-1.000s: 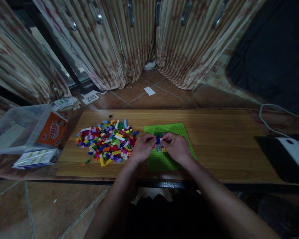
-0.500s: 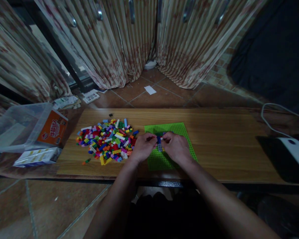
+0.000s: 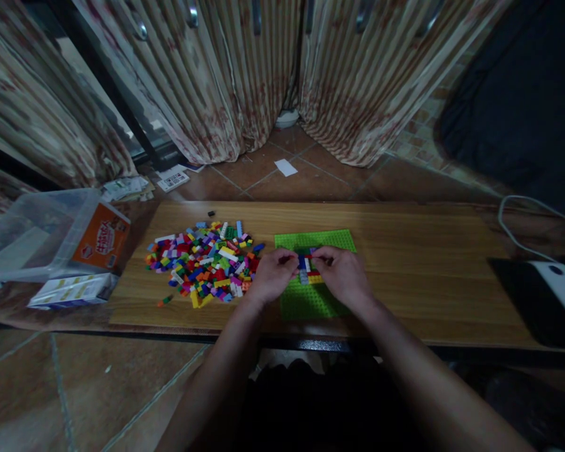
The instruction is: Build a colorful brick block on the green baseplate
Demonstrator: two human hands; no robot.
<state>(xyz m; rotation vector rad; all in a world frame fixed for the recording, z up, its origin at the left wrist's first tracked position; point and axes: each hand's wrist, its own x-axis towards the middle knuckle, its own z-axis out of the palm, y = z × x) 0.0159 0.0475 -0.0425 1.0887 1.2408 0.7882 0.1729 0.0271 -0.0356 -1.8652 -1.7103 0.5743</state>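
Observation:
A green studded baseplate point(image 3: 306, 307) lies on the wooden table. On it is a small cluster of toy bricks point(image 3: 304, 275) in blue, grey-blue, white, red and yellow, partly covered by my fingers. My left hand point(image 3: 275, 275) is closed in a pinch at the cluster's left side; a speck of red shows at its fingertips, too small to name. At the right side, my right hand point(image 3: 343, 274) has thumb and forefinger pinched by the upper bricks. Whatever lies between those fingertips is hidden. A pile of loose toy bricks point(image 3: 207, 263) spreads left of the baseplate.
Left of the wooden table point(image 3: 419, 270) stand a clear plastic bin point(image 3: 37, 232) with an orange label and a white carton point(image 3: 73, 291). A black-and-white flat object point(image 3: 527, 301) and a white cable point(image 3: 539, 199) lie at the right end. Curtains hang behind.
My right hand has shifted slightly right, uncovering the white, red and yellow bricks. My left hand stays at the cluster's left side. The view has shifted a little.

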